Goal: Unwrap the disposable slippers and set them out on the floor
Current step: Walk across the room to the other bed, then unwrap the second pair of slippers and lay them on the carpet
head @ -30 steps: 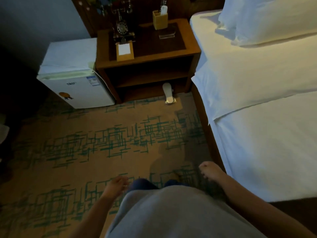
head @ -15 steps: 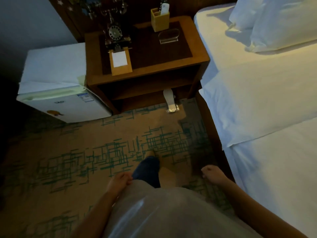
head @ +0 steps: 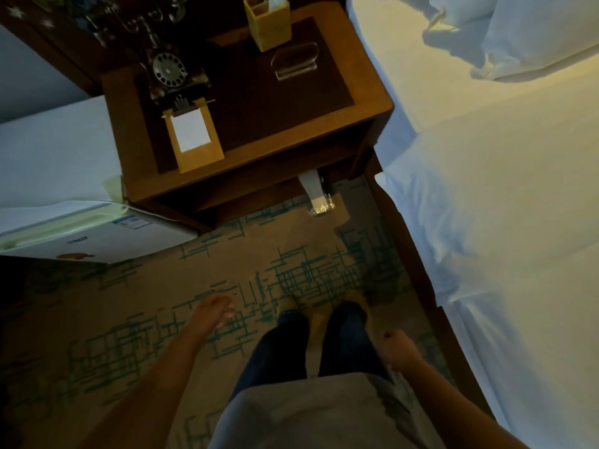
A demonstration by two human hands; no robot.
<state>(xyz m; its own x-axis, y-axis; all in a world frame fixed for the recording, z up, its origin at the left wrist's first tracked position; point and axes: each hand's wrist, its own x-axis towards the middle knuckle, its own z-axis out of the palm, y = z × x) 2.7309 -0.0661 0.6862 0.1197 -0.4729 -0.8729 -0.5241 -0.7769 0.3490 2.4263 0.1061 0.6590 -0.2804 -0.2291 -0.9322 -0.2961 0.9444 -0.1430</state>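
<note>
**Two empty hands, slippers still wrapped under the nightstand**

Two bare hands hang low in the dim room, and neither holds anything; the left hand (head: 212,314) is out in front of the body over the carpet (head: 136,296), well short of the nightstand (head: 366,102), its fingers loosely curled; the right hand (head: 397,350) is nearer the body, on the bed side of the nightstand, with its fingers slack and pointing down, though blur hides the detail.

The wrapped slippers (head: 316,194) lie on the floor at the foot of the nightstand, at its corner nearest the bed (head: 502,196); the far end of the white pack is tucked under the lower shelf, and the near end, where the clear wrap catches the light, sticks out onto the carpet; both hands are well apart from it.

On top of the nightstand stand an old dial telephone (head: 168,72) at the back, a notepad holder (head: 193,137) just in front of the telephone at the near edge, a yellow box (head: 269,25) at the back towards the bed, and a clear stand (head: 295,61) just in front of that box.

A small white fridge (head: 58,176) sits against the side of the nightstand away from the bed; two dark trouser legs (head: 343,341) stand on the carpet in front of the nightstand, between the hands.
</note>
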